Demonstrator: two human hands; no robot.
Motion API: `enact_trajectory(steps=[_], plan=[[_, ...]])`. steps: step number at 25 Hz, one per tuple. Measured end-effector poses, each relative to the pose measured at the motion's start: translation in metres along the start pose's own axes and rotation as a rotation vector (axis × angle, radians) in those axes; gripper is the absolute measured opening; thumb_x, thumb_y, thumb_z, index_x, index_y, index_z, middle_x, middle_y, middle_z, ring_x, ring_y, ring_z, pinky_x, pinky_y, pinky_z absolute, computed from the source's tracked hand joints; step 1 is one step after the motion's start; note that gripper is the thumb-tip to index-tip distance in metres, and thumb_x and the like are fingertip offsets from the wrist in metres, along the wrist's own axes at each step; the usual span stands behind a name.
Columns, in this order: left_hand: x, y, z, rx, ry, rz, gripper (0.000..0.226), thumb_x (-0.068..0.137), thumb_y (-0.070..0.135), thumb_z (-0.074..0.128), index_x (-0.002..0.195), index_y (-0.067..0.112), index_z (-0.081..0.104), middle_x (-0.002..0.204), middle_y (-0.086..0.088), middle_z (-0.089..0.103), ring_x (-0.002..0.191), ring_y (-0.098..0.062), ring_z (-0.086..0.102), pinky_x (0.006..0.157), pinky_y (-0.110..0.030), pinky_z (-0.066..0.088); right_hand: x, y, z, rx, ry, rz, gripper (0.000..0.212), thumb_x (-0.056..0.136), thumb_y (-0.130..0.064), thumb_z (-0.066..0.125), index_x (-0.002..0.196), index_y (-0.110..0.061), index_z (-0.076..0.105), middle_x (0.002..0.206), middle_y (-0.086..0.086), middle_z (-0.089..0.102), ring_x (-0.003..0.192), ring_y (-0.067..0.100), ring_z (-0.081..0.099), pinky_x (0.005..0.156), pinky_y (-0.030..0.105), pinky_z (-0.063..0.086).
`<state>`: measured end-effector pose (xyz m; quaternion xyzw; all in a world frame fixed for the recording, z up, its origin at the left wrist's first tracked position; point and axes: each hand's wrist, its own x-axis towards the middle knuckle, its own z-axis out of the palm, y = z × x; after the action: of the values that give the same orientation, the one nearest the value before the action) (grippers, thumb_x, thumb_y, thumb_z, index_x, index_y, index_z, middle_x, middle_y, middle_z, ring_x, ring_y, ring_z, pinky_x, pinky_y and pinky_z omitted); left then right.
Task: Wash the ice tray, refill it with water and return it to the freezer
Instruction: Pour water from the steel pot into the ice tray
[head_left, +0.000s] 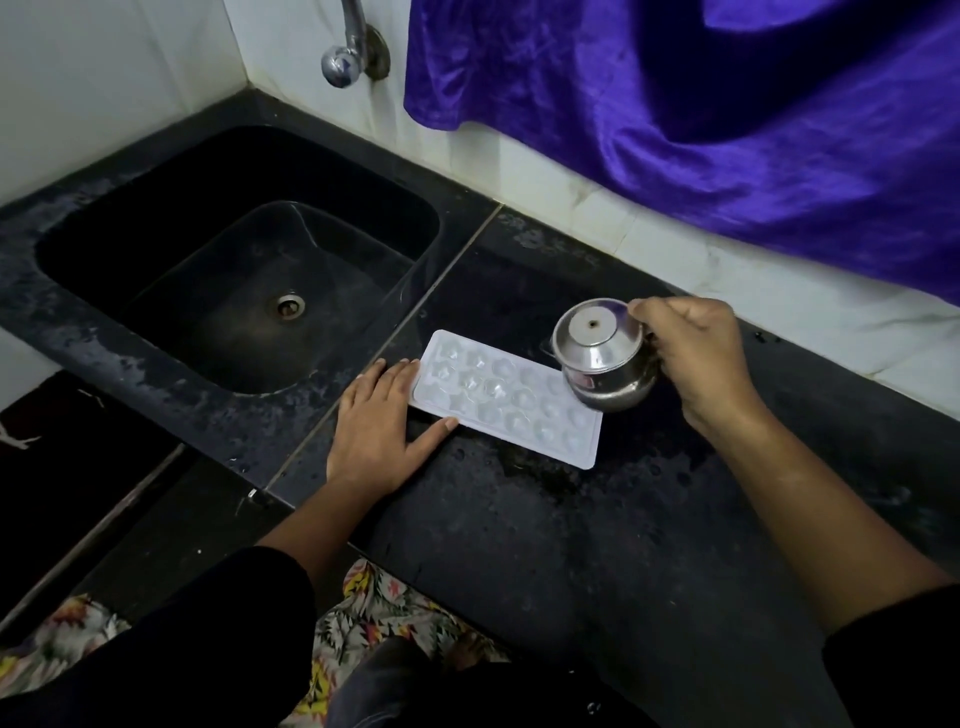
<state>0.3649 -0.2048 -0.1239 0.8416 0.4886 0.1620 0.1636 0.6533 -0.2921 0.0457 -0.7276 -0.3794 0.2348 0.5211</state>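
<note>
Steel pot (602, 364) tipped over ice tray (498, 395), gripped by right hand (696, 358); left hand (379, 421) flat against tray end.

It was a home kitchen. A black stone counter (519, 519) ran along a white tiled wall (675, 249). A dark sink (182, 182) was sunk into it, with a metal drain (287, 305) at the bottom and a chrome tap (340, 65) on the wall above. A white ice tray (506, 397) lay on the wet counter, a small steel pot (602, 358) was held over its end, and a purple cloth (727, 130) hung against the tiles.
</note>
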Motion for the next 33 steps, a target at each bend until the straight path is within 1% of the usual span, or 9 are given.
enact_trajectory(steps=[4, 6, 11, 17, 21, 25, 28, 30, 33], plan=[[0.0, 0.001, 0.0, -0.001, -0.004, 0.0, 0.091, 0.094, 0.082, 0.04, 0.16, 0.019, 0.037, 0.164, -0.001, 0.043, 0.158, -0.025, 0.025, 0.129, -0.052, 0.021, 0.003, -0.013, 0.006, 0.096, 0.011, -0.001, 0.043, 0.093, -0.019, 0.069, 0.055, -0.011, 0.051, 0.048, -0.006, 0.038, 0.047, 0.009, 0.033, 0.048, 0.023, 0.032], [0.0, 0.001, 0.001, -0.005, -0.002, -0.001, 0.091, 0.094, 0.082, 0.041, 0.161, 0.019, 0.036, 0.164, 0.0, 0.043, 0.158, -0.025, 0.025, 0.128, -0.052, 0.021, 0.004, -0.02, 0.015, -0.077, -0.052, -0.147, 0.047, 0.091, -0.021, 0.069, 0.053, -0.003, 0.048, 0.048, 0.0, 0.038, 0.048, 0.013, 0.033, 0.052, 0.028, 0.032], [0.0, 0.0, 0.001, 0.002, 0.001, -0.001, 0.092, 0.094, 0.082, 0.04, 0.161, 0.019, 0.036, 0.164, -0.001, 0.044, 0.158, -0.025, 0.026, 0.129, -0.051, 0.02, -0.006, -0.033, 0.054, -0.742, -0.145, -0.473, 0.047, 0.088, -0.033, 0.062, 0.051, -0.01, 0.043, 0.043, -0.002, 0.037, 0.041, 0.016, 0.036, 0.047, 0.028, 0.027], [0.0, 0.001, 0.001, 0.0, -0.003, -0.009, 0.092, 0.094, 0.081, 0.043, 0.162, 0.019, 0.035, 0.165, 0.0, 0.042, 0.159, -0.024, 0.024, 0.129, -0.049, 0.019, -0.011, -0.039, 0.076, -0.973, -0.2, -0.586, 0.045, 0.091, -0.036, 0.057, 0.053, -0.012, 0.051, 0.045, -0.001, 0.045, 0.044, 0.017, 0.045, 0.048, 0.026, 0.024], [0.0, 0.001, 0.001, -0.001, 0.0, -0.008, 0.092, 0.094, 0.081, 0.044, 0.162, 0.019, 0.035, 0.166, 0.0, 0.042, 0.159, -0.024, 0.024, 0.129, -0.049, 0.018, -0.002, -0.032, 0.064, -0.792, -0.142, -0.468, 0.048, 0.088, -0.035, 0.061, 0.051, -0.011, 0.043, 0.043, -0.003, 0.036, 0.041, 0.014, 0.035, 0.047, 0.028, 0.026], [0.001, 0.0, 0.0, 0.004, -0.005, -0.01, 0.093, 0.094, 0.082, 0.041, 0.163, 0.02, 0.034, 0.166, 0.001, 0.041, 0.159, -0.024, 0.023, 0.129, -0.048, 0.017, 0.011, -0.018, 0.036, -0.309, -0.112, -0.182, 0.05, 0.088, -0.023, 0.068, 0.049, -0.01, 0.04, 0.047, -0.003, 0.032, 0.046, 0.012, 0.029, 0.052, 0.031, 0.03], [0.0, 0.001, 0.0, 0.011, -0.005, -0.008, 0.095, 0.093, 0.083, 0.038, 0.163, 0.02, 0.034, 0.166, 0.0, 0.042, 0.159, -0.024, 0.024, 0.129, -0.048, 0.016, 0.009, -0.021, 0.03, 0.019, -0.083, -0.046, 0.048, 0.092, -0.017, 0.069, 0.051, -0.002, 0.048, 0.052, 0.003, 0.036, 0.048, 0.011, 0.032, 0.05, 0.025, 0.031], [0.001, 0.001, 0.0, 0.014, -0.004, -0.007, 0.095, 0.093, 0.084, 0.037, 0.163, 0.02, 0.034, 0.166, 0.0, 0.042, 0.158, -0.024, 0.024, 0.129, -0.049, 0.017, 0.009, -0.029, 0.035, 0.107, -0.087, -0.033, 0.053, 0.093, -0.014, 0.067, 0.043, -0.018, 0.049, 0.045, -0.009, 0.036, 0.044, 0.006, 0.031, 0.047, 0.018, 0.03], [0.001, 0.001, 0.0, 0.007, 0.004, -0.006, 0.093, 0.093, 0.083, 0.039, 0.162, 0.02, 0.036, 0.165, -0.001, 0.043, 0.158, -0.025, 0.026, 0.129, -0.049, 0.019, 0.011, -0.039, 0.047, -0.041, -0.14, -0.18, 0.054, 0.091, -0.015, 0.068, 0.044, -0.021, 0.042, 0.042, -0.014, 0.032, 0.044, 0.005, 0.029, 0.05, 0.024, 0.031]])
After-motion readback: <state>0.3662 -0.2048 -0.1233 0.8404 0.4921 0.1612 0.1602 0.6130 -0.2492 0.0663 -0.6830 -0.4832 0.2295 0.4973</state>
